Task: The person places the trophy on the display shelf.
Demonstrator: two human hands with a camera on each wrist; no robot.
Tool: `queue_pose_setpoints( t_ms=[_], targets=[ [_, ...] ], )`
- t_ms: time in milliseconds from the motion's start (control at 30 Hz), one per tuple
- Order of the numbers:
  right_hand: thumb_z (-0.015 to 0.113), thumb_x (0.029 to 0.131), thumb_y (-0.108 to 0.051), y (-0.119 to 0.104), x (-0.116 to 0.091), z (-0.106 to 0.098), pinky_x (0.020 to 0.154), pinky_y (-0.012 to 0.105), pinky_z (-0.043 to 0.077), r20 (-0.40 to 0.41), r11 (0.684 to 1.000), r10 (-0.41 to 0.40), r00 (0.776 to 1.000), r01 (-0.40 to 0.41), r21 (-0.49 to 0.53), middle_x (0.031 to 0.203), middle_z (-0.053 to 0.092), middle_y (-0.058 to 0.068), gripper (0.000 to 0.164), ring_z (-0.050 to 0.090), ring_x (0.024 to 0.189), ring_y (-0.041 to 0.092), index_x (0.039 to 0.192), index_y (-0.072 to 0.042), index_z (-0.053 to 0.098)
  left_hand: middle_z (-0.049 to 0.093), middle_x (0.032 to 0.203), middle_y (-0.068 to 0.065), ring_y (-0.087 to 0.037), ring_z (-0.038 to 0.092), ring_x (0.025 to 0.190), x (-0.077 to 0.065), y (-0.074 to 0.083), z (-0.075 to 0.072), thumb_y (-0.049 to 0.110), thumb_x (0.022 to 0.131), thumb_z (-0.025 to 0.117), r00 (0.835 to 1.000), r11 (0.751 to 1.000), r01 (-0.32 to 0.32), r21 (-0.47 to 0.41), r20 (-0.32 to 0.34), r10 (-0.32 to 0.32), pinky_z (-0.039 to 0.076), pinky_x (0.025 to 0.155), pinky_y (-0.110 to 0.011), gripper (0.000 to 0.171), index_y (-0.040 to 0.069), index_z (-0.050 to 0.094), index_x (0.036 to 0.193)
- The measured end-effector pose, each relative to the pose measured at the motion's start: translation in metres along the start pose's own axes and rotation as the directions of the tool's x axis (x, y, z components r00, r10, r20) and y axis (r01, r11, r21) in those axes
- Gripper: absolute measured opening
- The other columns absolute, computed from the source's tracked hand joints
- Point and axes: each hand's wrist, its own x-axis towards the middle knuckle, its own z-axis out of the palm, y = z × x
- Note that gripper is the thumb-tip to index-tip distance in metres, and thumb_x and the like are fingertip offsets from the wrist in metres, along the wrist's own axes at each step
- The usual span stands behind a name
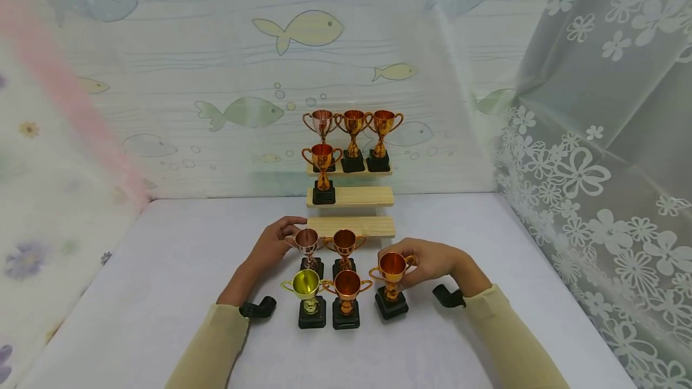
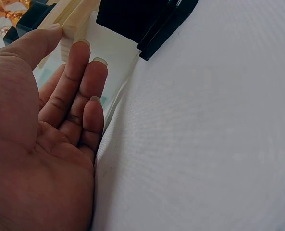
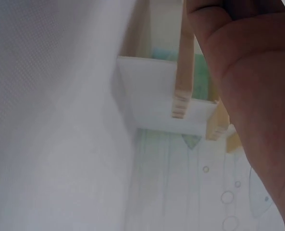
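Observation:
My right hand (image 1: 424, 260) grips a small orange-gold trophy cup (image 1: 393, 266) by its right side. That cup's black base tilts slightly, and the cup lies outside the right wrist view. Beside the left end of the lowest wooden shelf (image 1: 351, 227) is my left hand (image 1: 270, 245), its fingers loosely extended. In the left wrist view the thumb and a fingertip meet the shelf's wooden end (image 2: 75, 21). Between the hands stand a pinkish cup (image 1: 307, 242), a yellow-gold cup (image 1: 306, 285) and two orange-gold cups, one at the back (image 1: 345, 242) and one in front (image 1: 347, 285).
The stepped stand has a top shelf (image 1: 359, 172) with a pinkish cup (image 1: 322, 122) and two gold cups (image 1: 354, 122). One orange-gold cup (image 1: 322, 158) stands at the left of the middle shelf (image 1: 364, 197). Fish-print cloth (image 1: 216, 47) hangs behind the white table (image 1: 178, 245).

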Motion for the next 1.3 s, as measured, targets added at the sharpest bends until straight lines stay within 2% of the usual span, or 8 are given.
queue_pose_setpoints(
  t_ms=[200, 333, 433, 600, 733, 900, 1100, 1300],
  targets=[
    [0.075, 0.086, -0.006, -0.006, -0.005, -0.002, 0.092, 0.043, 0.049, -0.097, 0.997, 0.067, 0.993, -0.069, -0.025, 0.098, 0.067, 0.004, 0.023, 0.060, 0.097, 0.019, 0.107, -0.014, 0.070, 0.072, 0.096, -0.006, -0.014, 0.059, 0.079, 0.001, -0.003, -0.001, -0.001, 0.089, 0.062, 1.000, 1.000, -0.012, -0.009, -0.005, 0.012, 0.037, 0.062, -0.027, 0.048, 0.009, 0.057, 0.136],
    [0.073, 0.086, -0.001, -0.008, -0.007, -0.003, 0.090, 0.042, 0.051, -0.147, 0.998, 0.068, 0.987, -0.069, 0.002, 0.097, 0.069, 0.006, 0.024, 0.062, 0.093, 0.018, 0.109, -0.006, 0.069, 0.072, 0.096, -0.007, -0.014, 0.056, 0.076, 0.001, -0.004, 0.000, -0.002, 0.089, 0.061, 1.000, 1.000, -0.012, -0.008, -0.008, 0.012, 0.035, 0.059, -0.026, 0.048, 0.009, 0.057, 0.136],
    [0.073, 0.086, 0.001, -0.009, -0.008, -0.005, 0.090, 0.042, 0.050, -0.186, 0.997, 0.072, 0.980, -0.069, 0.024, 0.097, 0.070, 0.008, 0.026, 0.062, 0.093, 0.018, 0.111, -0.002, 0.068, 0.072, 0.095, -0.006, -0.014, 0.056, 0.076, 0.000, -0.004, 0.000, -0.001, 0.089, 0.062, 1.000, 1.000, -0.010, 0.005, -0.011, 0.010, 0.037, 0.063, -0.026, 0.047, 0.009, 0.058, 0.135],
    [0.072, 0.088, -0.002, -0.011, -0.008, -0.007, 0.087, 0.042, 0.051, -0.251, 0.994, 0.101, 0.963, -0.090, 0.055, 0.093, 0.067, 0.012, 0.020, 0.061, 0.089, 0.020, 0.108, -0.006, 0.069, 0.072, 0.095, -0.007, -0.015, 0.059, 0.081, -0.001, -0.003, 0.000, 0.000, 0.090, 0.062, 1.000, 1.000, -0.014, 0.011, -0.010, 0.014, 0.041, 0.072, -0.028, 0.047, 0.009, 0.057, 0.136],
    [0.071, 0.089, -0.002, -0.012, -0.009, -0.008, 0.083, 0.042, 0.053, -0.311, 0.988, 0.141, 0.940, -0.114, 0.101, 0.095, 0.067, 0.015, 0.021, 0.063, 0.088, 0.022, 0.110, 0.000, 0.068, 0.072, 0.096, -0.007, -0.016, 0.058, 0.079, 0.000, -0.002, 0.000, -0.003, 0.089, 0.060, 1.000, 1.000, -0.008, 0.001, -0.009, 0.008, 0.039, 0.066, -0.026, 0.049, 0.010, 0.057, 0.136],
    [0.070, 0.090, 0.000, -0.013, -0.009, -0.010, 0.086, 0.042, 0.054, -0.380, 0.986, 0.162, 0.911, -0.134, 0.100, 0.102, 0.070, 0.017, 0.030, 0.067, 0.093, 0.025, 0.116, 0.011, 0.063, 0.072, 0.096, -0.006, -0.016, 0.053, 0.072, 0.001, -0.001, 0.000, -0.004, 0.087, 0.059, 1.000, 1.000, 0.001, 0.006, -0.010, -0.001, 0.035, 0.057, -0.026, 0.050, 0.008, 0.057, 0.136],
    [0.070, 0.091, -0.003, -0.016, -0.007, -0.013, 0.085, 0.037, 0.054, -0.469, 0.981, 0.192, 0.862, -0.181, 0.068, 0.102, 0.071, 0.015, 0.028, 0.067, 0.093, 0.026, 0.116, 0.008, 0.065, 0.073, 0.096, -0.004, -0.016, 0.062, 0.085, 0.001, 0.000, -0.001, -0.003, 0.087, 0.059, 1.000, 1.000, 0.017, 0.017, -0.013, -0.017, 0.041, 0.073, -0.028, 0.051, 0.013, 0.058, 0.135],
    [0.071, 0.091, -0.006, -0.019, -0.005, -0.015, 0.087, 0.036, 0.054, -0.540, 0.975, 0.216, 0.813, -0.205, 0.082, 0.104, 0.070, 0.014, 0.028, 0.065, 0.097, 0.026, 0.117, 0.003, 0.066, 0.072, 0.098, -0.007, -0.018, 0.058, 0.078, 0.001, 0.000, 0.000, -0.004, 0.087, 0.058, 1.000, 1.000, 0.011, -0.022, -0.001, -0.011, 0.037, 0.064, -0.027, 0.051, 0.009, 0.057, 0.136]
  ],
)
